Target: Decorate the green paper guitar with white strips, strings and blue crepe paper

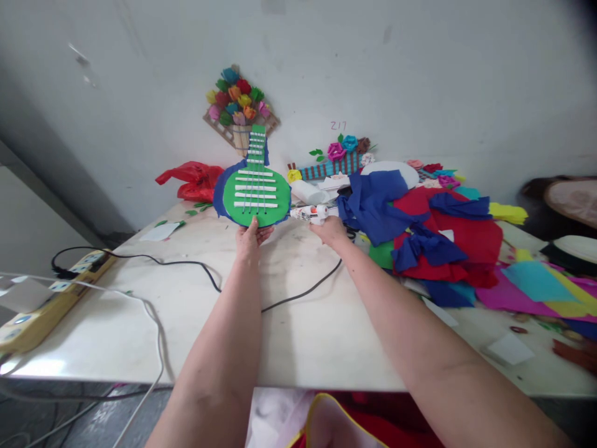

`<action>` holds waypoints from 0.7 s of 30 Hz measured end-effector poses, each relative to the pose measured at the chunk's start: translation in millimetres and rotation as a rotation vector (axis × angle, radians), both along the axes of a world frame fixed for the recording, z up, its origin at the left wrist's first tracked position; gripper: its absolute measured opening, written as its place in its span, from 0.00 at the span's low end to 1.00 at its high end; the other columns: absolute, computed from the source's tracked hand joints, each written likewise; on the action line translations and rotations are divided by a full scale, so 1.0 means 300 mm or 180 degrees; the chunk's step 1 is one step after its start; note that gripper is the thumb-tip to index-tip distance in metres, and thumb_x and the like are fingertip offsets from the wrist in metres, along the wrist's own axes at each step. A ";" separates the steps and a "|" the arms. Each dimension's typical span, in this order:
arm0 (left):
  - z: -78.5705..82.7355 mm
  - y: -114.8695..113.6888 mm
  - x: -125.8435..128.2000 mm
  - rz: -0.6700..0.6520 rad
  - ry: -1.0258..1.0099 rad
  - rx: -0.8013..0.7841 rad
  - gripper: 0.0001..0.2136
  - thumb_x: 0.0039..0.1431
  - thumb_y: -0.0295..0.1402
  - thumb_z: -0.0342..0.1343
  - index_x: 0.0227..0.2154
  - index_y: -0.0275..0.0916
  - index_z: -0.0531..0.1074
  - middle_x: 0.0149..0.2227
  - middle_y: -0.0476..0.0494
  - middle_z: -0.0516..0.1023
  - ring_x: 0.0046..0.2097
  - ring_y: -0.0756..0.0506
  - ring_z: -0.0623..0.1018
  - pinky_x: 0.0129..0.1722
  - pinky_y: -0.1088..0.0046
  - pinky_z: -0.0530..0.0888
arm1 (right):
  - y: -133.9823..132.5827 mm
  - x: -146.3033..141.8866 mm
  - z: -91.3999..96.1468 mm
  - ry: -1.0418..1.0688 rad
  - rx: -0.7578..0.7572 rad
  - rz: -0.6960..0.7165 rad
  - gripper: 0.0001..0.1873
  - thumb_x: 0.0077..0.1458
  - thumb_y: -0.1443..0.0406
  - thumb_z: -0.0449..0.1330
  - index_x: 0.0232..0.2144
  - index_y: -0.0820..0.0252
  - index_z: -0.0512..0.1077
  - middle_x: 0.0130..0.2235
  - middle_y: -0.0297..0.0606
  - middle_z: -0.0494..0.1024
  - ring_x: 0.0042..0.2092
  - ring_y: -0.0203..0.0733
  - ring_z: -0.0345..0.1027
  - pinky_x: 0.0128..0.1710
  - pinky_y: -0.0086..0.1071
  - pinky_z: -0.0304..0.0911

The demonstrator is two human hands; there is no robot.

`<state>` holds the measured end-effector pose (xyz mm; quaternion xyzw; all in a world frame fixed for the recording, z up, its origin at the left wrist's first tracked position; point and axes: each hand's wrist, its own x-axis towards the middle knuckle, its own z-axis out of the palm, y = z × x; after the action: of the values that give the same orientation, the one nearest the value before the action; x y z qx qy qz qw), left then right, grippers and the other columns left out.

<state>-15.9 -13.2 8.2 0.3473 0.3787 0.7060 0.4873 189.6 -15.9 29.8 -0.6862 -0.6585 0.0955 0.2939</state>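
My left hand (253,235) grips the bottom edge of a paper lute (255,192), thumb on its front and fingers behind. The lute stands nearly upright, with a green round body and neck, white bars, thin strings and a blue layer sticking out behind it. In my right hand (332,231) is a white glue gun (313,213); its nozzle points left, close to the lute's right edge. Whether the tip touches the edge I cannot tell. A black cord (305,292) lies across the table below both hands. Part of the right fingers is hidden by the gun.
Blue cloth-like sheets (380,202) and red ones (471,230) are heaped at the right. A red plastic bag (191,179) lies at back left, a yellow power strip (56,295) at the left edge. Paper flowers (237,96) lean on the wall. Scraps lie on the white table (308,348).
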 end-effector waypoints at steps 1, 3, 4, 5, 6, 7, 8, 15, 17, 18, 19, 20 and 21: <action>0.000 0.000 0.000 -0.0003 -0.0004 0.0002 0.13 0.51 0.36 0.55 0.35 0.33 0.64 0.20 0.42 0.75 0.24 0.46 0.77 0.23 0.77 0.71 | 0.000 0.000 0.000 0.0038 -0.0014 -0.0047 0.19 0.46 0.54 0.54 0.32 0.60 0.76 0.28 0.43 0.77 0.37 0.45 0.71 0.32 0.29 0.61; -0.001 -0.001 -0.001 -0.0010 -0.0011 0.0014 0.12 0.51 0.36 0.55 0.36 0.33 0.64 0.20 0.42 0.75 0.24 0.46 0.77 0.23 0.77 0.72 | -0.001 0.000 0.001 0.0115 -0.0045 -0.0110 0.19 0.45 0.54 0.54 0.32 0.59 0.76 0.28 0.43 0.77 0.37 0.45 0.71 0.32 0.29 0.62; -0.002 -0.001 -0.001 -0.0017 -0.0011 0.0019 0.13 0.51 0.36 0.55 0.36 0.33 0.64 0.20 0.42 0.75 0.24 0.46 0.77 0.23 0.77 0.72 | -0.003 0.000 0.002 0.0150 -0.0066 -0.0134 0.18 0.45 0.54 0.54 0.31 0.59 0.76 0.27 0.42 0.77 0.36 0.45 0.71 0.32 0.29 0.62; -0.002 -0.002 -0.001 -0.0026 -0.0007 0.0026 0.13 0.51 0.36 0.55 0.37 0.33 0.64 0.21 0.42 0.75 0.24 0.46 0.77 0.24 0.77 0.72 | -0.006 0.000 0.004 0.0186 -0.0085 -0.0149 0.19 0.45 0.53 0.54 0.31 0.59 0.76 0.27 0.42 0.77 0.36 0.45 0.71 0.31 0.29 0.62; -0.002 -0.002 -0.001 -0.0032 -0.0001 0.0032 0.14 0.51 0.36 0.55 0.37 0.33 0.64 0.21 0.42 0.75 0.24 0.46 0.77 0.24 0.77 0.72 | -0.009 0.000 0.006 0.0223 -0.0100 -0.0148 0.19 0.45 0.53 0.54 0.31 0.59 0.76 0.27 0.42 0.77 0.36 0.45 0.71 0.31 0.29 0.62; -0.002 -0.003 -0.001 -0.0036 0.0005 0.0028 0.15 0.51 0.37 0.56 0.38 0.33 0.64 0.21 0.42 0.75 0.24 0.46 0.77 0.24 0.77 0.72 | -0.012 0.000 0.008 0.0261 -0.0100 -0.0131 0.19 0.45 0.53 0.55 0.31 0.59 0.76 0.27 0.42 0.76 0.36 0.45 0.71 0.31 0.29 0.62; -0.001 -0.004 0.000 -0.0030 0.0008 0.0017 0.15 0.51 0.37 0.56 0.38 0.33 0.64 0.21 0.42 0.75 0.24 0.46 0.77 0.24 0.77 0.72 | -0.014 0.000 0.009 0.0297 -0.0096 -0.0114 0.19 0.44 0.52 0.55 0.31 0.59 0.75 0.27 0.42 0.76 0.36 0.44 0.71 0.31 0.29 0.61; 0.005 -0.010 0.003 -0.0029 0.0033 -0.0015 0.15 0.51 0.37 0.56 0.38 0.33 0.64 0.20 0.42 0.75 0.24 0.47 0.77 0.23 0.78 0.71 | -0.012 -0.001 0.005 0.0340 -0.0105 -0.0152 0.21 0.44 0.50 0.56 0.33 0.58 0.75 0.28 0.40 0.76 0.37 0.42 0.71 0.33 0.28 0.61; 0.005 -0.009 0.002 -0.0031 0.0031 -0.0014 0.15 0.51 0.38 0.56 0.38 0.33 0.64 0.20 0.43 0.75 0.24 0.47 0.77 0.24 0.78 0.71 | -0.012 -0.001 0.003 0.0340 -0.0087 -0.0208 0.21 0.43 0.50 0.56 0.33 0.58 0.75 0.28 0.40 0.76 0.36 0.42 0.71 0.33 0.28 0.61; 0.005 -0.009 0.002 -0.0030 0.0024 -0.0013 0.15 0.51 0.38 0.56 0.38 0.33 0.64 0.20 0.43 0.75 0.24 0.47 0.77 0.24 0.78 0.71 | -0.011 0.000 0.002 0.0357 -0.0072 -0.0226 0.21 0.43 0.50 0.55 0.33 0.58 0.75 0.29 0.40 0.76 0.36 0.42 0.71 0.33 0.28 0.61; 0.004 -0.008 0.002 -0.0024 0.0017 -0.0017 0.15 0.51 0.37 0.55 0.37 0.33 0.64 0.20 0.43 0.75 0.24 0.47 0.77 0.24 0.78 0.71 | -0.011 0.000 0.000 0.0390 -0.0043 -0.0228 0.22 0.44 0.50 0.55 0.33 0.59 0.75 0.29 0.41 0.76 0.37 0.43 0.71 0.33 0.28 0.61; 0.004 -0.007 0.002 -0.0013 0.0009 -0.0022 0.14 0.51 0.37 0.55 0.37 0.33 0.65 0.20 0.43 0.75 0.24 0.47 0.77 0.24 0.77 0.71 | -0.010 0.001 -0.003 0.0440 0.0004 -0.0220 0.22 0.44 0.50 0.55 0.33 0.59 0.75 0.29 0.42 0.77 0.37 0.43 0.71 0.33 0.29 0.62; 0.005 -0.007 0.001 0.0005 -0.0004 -0.0025 0.14 0.51 0.37 0.55 0.36 0.33 0.65 0.20 0.43 0.75 0.24 0.47 0.77 0.24 0.77 0.71 | -0.009 0.003 -0.006 0.0501 0.0066 -0.0200 0.23 0.45 0.50 0.54 0.34 0.60 0.75 0.30 0.43 0.77 0.37 0.44 0.71 0.33 0.29 0.62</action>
<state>-15.5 -15.3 9.6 0.3446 0.3814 0.7051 0.4885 190.4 -18.5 28.0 -0.6938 -0.6125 0.1330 0.3547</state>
